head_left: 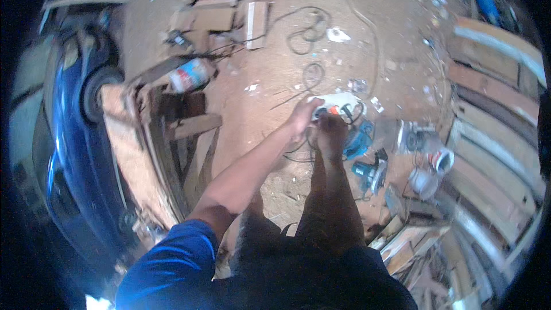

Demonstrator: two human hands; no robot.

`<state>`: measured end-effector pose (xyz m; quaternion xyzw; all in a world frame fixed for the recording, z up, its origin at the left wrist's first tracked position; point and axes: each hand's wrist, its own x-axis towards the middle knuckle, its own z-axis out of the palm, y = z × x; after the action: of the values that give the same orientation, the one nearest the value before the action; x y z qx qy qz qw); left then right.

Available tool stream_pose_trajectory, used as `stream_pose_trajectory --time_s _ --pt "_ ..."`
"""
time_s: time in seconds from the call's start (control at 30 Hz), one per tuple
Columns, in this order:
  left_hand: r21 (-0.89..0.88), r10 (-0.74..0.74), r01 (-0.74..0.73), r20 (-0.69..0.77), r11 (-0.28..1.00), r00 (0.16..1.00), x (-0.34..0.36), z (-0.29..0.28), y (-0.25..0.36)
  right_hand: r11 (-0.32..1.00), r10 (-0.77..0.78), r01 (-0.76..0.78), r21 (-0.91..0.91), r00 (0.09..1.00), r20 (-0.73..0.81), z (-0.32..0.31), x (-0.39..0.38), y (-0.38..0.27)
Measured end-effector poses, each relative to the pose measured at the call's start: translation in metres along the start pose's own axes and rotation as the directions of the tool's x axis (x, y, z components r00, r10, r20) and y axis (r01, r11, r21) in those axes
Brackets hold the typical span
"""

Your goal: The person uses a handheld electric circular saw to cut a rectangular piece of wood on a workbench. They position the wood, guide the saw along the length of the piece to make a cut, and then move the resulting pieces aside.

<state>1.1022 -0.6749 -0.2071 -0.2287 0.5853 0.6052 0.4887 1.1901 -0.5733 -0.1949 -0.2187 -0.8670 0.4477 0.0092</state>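
Note:
My left hand (301,119) grips the near left end of a white power strip (344,101), its thumb over the top. An orange plug (333,111) and a dark plug (346,109) sit in the strip, with a black cord looping at its right end. In shadow, my right hand (333,133) is closed at the strip's near side, its fingers around a small dark plug (319,113) that they partly hide. Whether this plug is in a socket I cannot tell.
Right of my hands, teal power tools (368,171) lie on the dirt floor beside a white bucket (442,161). Wooden planks (488,112) are stacked at the right. A wooden bench (143,161) and a blue car (80,132) stand left. Cable (313,34) coils lie ahead.

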Motion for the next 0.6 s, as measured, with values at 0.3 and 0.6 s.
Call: stream_pose_trajectory --time_s 0.3,0.6 --pt "0.132 0.319 -0.301 -0.155 0.945 0.935 -0.069 -0.075 -0.047 0.73 0.406 -0.62 0.289 0.733 0.546 0.019 0.023 -0.015" --pt "0.058 0.467 -0.597 -0.686 0.8 0.558 -0.373 -0.267 -0.231 0.916 0.196 -0.04 -0.398 0.912 0.36 0.001 0.003 0.015"
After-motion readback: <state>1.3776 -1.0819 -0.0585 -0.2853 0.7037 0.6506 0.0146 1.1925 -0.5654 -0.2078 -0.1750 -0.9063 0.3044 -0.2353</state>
